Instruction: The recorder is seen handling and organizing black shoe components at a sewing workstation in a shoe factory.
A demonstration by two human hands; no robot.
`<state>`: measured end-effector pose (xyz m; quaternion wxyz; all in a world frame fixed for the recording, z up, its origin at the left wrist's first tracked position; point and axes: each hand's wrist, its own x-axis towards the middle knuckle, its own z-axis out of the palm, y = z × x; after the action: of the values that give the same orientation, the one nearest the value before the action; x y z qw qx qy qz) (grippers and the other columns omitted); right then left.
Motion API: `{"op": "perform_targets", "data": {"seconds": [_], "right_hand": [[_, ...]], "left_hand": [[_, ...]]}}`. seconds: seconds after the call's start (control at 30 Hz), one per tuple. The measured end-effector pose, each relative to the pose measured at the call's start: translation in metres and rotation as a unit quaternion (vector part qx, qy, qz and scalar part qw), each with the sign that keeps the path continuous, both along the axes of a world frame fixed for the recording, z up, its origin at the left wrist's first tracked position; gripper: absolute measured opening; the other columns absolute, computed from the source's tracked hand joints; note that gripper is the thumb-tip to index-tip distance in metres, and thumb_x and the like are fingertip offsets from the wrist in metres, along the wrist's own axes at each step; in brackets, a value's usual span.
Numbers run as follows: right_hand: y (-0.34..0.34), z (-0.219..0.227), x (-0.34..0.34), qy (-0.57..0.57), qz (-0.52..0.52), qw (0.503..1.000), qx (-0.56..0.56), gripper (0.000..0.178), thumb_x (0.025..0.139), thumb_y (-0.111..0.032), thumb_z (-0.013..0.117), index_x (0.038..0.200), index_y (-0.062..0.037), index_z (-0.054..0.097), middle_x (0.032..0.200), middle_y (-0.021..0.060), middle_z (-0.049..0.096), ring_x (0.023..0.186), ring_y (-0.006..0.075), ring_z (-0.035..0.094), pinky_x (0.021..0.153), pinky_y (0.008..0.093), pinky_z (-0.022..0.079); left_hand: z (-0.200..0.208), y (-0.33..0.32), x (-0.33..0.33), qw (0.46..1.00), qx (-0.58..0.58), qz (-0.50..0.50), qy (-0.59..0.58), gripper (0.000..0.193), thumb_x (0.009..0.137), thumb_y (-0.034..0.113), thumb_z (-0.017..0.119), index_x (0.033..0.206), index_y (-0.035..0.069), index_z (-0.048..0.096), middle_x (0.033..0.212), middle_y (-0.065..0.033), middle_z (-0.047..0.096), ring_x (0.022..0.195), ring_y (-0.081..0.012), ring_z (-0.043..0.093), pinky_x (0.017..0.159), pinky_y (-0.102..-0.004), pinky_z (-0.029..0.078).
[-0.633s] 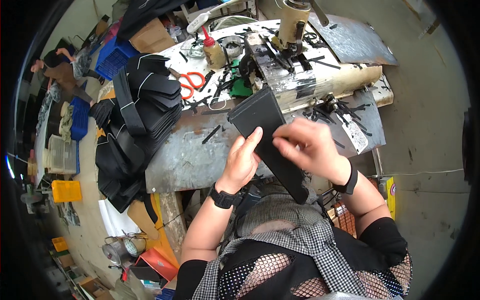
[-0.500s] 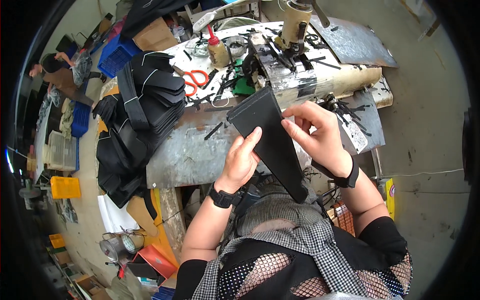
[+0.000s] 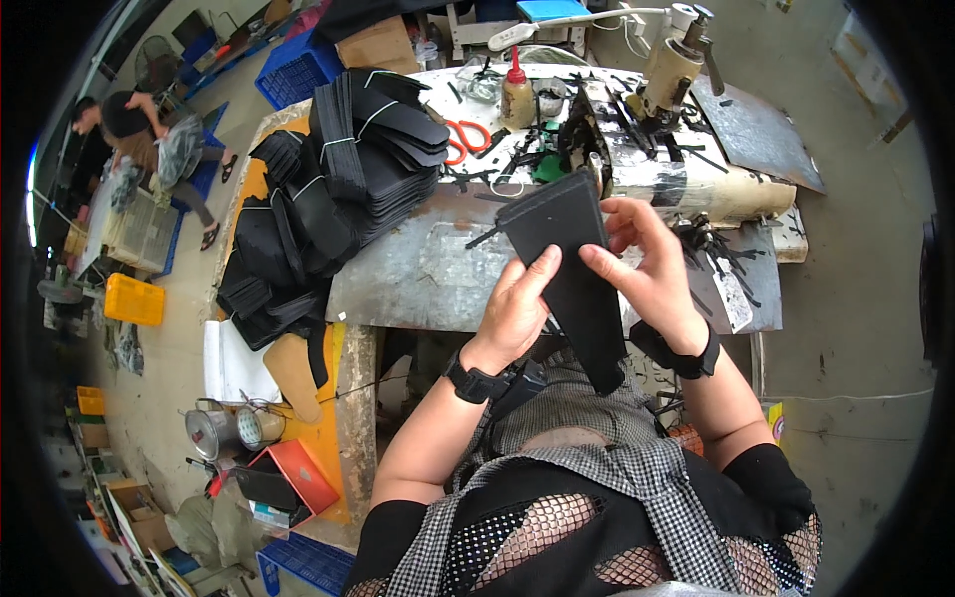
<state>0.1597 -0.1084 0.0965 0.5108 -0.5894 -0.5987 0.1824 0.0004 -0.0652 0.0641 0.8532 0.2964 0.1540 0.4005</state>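
Note:
A long black folded leather-like piece (image 3: 569, 269), broad at the top and tapering below, hangs between my hands above the near edge of the work table. My left hand (image 3: 519, 303) grips its left side, thumb lying on the front face and fingers behind. At the upper right edge, my right hand (image 3: 652, 267) has its thumb against the piece, with curled fingers partly behind it. Left of the hands lie several tied bundles of black cut pieces (image 3: 343, 169). Behind the piece stands a cream-coloured sewing machine (image 3: 686, 184) with black scraps scattered around it.
Orange-handled scissors (image 3: 466, 139) and a red-tipped bottle (image 3: 517, 98) lie toward the back of the table. A metal sheet (image 3: 761, 134) is at the back right. An orange-red box (image 3: 298, 478) and a metal pot (image 3: 211, 433) sit lower left. A person (image 3: 164, 134) bends at far left.
The view has shifted, so the table appears further right. The black piece stands more upright, and my right hand has moved from near its edge onto it.

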Motion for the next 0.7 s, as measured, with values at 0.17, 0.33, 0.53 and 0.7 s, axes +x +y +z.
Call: {"op": "perform_targets", "data": {"seconds": [0.17, 0.33, 0.53, 0.7], "right_hand": [[-0.015, -0.017, -0.001, 0.240, 0.113, 0.945, -0.191, 0.041, 0.079, -0.014, 0.074, 0.112, -0.0003, 0.054, 0.093, 0.0043, 0.063, 0.081, 0.0086, 0.059, 0.070, 0.0244, 0.050], [-0.020, -0.029, 0.014, 0.063, 0.052, 0.990, -0.116, 0.025, 0.081, -0.007, 0.068, 0.104, -0.0001, 0.061, 0.086, 0.0080, 0.065, 0.075, 0.0177, 0.062, 0.064, 0.0293, 0.049], [-0.020, -0.033, 0.044, -0.380, -0.024, 0.925, -0.018, 0.058, 0.055, 0.003, 0.056, 0.113, -0.0045, 0.057, 0.084, 0.0108, 0.049, 0.079, 0.0309, 0.052, 0.070, 0.0398, 0.043], [-0.021, -0.032, 0.071, -0.115, 0.055, 0.989, -0.071, 0.066, 0.054, -0.021, 0.081, 0.107, -0.0040, 0.046, 0.117, 0.0192, 0.044, 0.110, 0.0341, 0.046, 0.094, 0.0419, 0.037]], "left_hand": [[-0.005, 0.007, 0.011, 1.000, -0.013, 0.024, -0.009, 0.024, 0.097, 0.016, 0.047, 0.113, -0.001, 0.054, 0.112, -0.0084, 0.058, 0.104, -0.0145, 0.056, 0.090, -0.0285, 0.045], [-0.017, 0.021, 0.033, 0.999, 0.021, 0.013, 0.045, 0.036, 0.096, 0.025, 0.051, 0.124, 0.002, 0.048, 0.121, -0.0108, 0.055, 0.111, -0.0189, 0.053, 0.097, -0.0345, 0.041], [-0.011, 0.037, 0.042, 0.989, -0.049, -0.112, 0.077, 0.058, 0.092, 0.030, 0.055, 0.138, 0.002, 0.032, 0.120, -0.0113, 0.054, 0.110, -0.0154, 0.053, 0.094, -0.0322, 0.043], [-0.011, 0.053, 0.052, 0.978, 0.089, -0.170, 0.081, 0.043, 0.087, 0.005, 0.049, 0.129, -0.002, 0.043, 0.115, -0.0045, 0.054, 0.105, -0.0100, 0.051, 0.093, -0.0260, 0.041]]}}
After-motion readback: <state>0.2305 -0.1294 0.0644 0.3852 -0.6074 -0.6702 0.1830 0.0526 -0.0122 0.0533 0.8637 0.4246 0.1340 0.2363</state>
